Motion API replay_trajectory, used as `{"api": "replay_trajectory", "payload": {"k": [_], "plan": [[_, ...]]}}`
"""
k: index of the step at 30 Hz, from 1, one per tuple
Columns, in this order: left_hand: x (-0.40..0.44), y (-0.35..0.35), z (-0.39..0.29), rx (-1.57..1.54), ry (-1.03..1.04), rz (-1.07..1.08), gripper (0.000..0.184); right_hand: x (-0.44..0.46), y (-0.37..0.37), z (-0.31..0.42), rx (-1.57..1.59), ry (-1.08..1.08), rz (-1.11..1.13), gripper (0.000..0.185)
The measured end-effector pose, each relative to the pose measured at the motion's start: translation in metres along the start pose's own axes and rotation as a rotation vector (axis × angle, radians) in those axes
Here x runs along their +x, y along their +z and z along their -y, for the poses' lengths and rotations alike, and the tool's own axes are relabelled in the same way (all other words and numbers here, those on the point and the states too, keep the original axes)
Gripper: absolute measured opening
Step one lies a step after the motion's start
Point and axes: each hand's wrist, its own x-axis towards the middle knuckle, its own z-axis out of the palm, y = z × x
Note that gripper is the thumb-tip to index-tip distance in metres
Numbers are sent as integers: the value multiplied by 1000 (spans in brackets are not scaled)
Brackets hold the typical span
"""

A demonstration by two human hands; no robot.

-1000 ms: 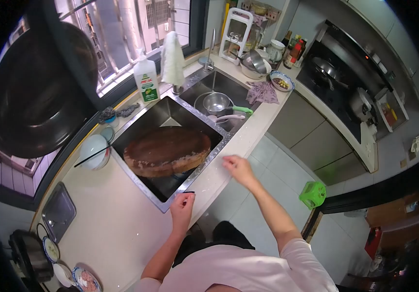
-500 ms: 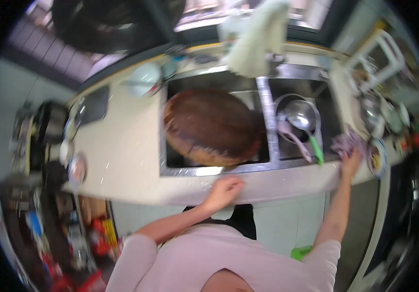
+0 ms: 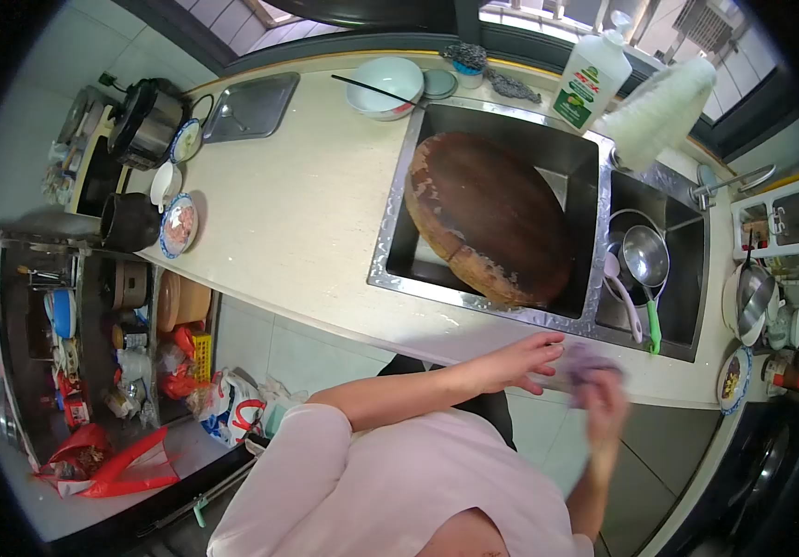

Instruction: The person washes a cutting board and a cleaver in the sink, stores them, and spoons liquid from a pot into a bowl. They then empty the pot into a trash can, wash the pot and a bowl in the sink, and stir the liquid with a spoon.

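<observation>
Ideally, the cloth (image 3: 587, 362) held by the right hand (image 3: 605, 397) before the sink (image 3: 418, 290) should be bunched firmly; the left hand (image 3: 516, 364) is spread, empty.

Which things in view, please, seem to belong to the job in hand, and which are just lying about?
Seemingly in the job:
purple cloth, in the right hand's grip
countertop nearby

Apparently lying about:
round board
pump bottle
metal tray
white bowl

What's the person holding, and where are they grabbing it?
The right hand holds a purple cloth; blur hides by which part. The left hand holds nothing.
</observation>
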Motion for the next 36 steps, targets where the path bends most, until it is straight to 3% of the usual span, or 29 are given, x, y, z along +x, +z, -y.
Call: {"api": "replay_trajectory", "payload": {"k": [1, 2, 3, 5, 6, 9, 10, 13, 15, 16, 22, 24, 26, 29, 31, 34, 35, 36], "plan": [[1, -20, 11, -45, 60, 9, 31, 4, 46, 3, -107, -223, 63, 14], [-2, -34, 18, -94, 117, 13, 31, 9, 87, 15, -184, -224, 188, 11], [-47, -52, -18, -48, -14, 18, 25, 17, 121, 32, -229, -327, 219, 11], [-64, -106, -7, 178, 245, -385, 21, 32, 176, 43, -250, -503, 236, 11], [-81, -131, -7, 295, 497, -528, 18, 39, 198, 45, -247, -550, 327, 15], [-155, -185, -22, 826, 682, -912, 15, 57, 267, 55, -377, -804, 491, 18], [-173, -204, -17, 1215, 728, -1019, 21, 60, 289, 57, -449, -908, 527, 18], [-197, -267, 15, 1603, 583, -988, 42, 67, 358, 36, -465, -1249, 521, 18], [-199, -290, 4, 1804, 437, -987, 50, 78, 380, 44, -513, -1203, 556, 23], [-195, -300, -10, 1811, 461, -975, 49, 84, 388, 47, -536, -1171, 574, 25], [-89, -363, -132, 1844, 671, -1015, 43, 196, 422, 42, -660, -918, 194, 40], [-44, -364, -183, 1787, 580, -966, 40, 239, 425, 41, -666, -810, 13, 41], [-16, -341, -215, 1742, 644, -899, 38, 261, 419, 41, -705, -657, -81, 43], [6, -332, -198, 1784, 863, -542, 40, 235, 394, 29, -673, -520, -107, 40], [-3, -323, -152, 1863, 902, -484, 42, 188, 367, 26, -554, -563, -94, 36], [-56, -289, -77, 1913, 854, -359, 42, 105, 333, -15, -649, -648, 53, 26], [-69, -280, -53, 1865, 940, -293, 40, 87, 317, -7, -638, -682, 33, 21], [-79, -263, -42, 1787, 840, -308, 41, 75, 303, -4, -649, -655, 33, 20]]}}
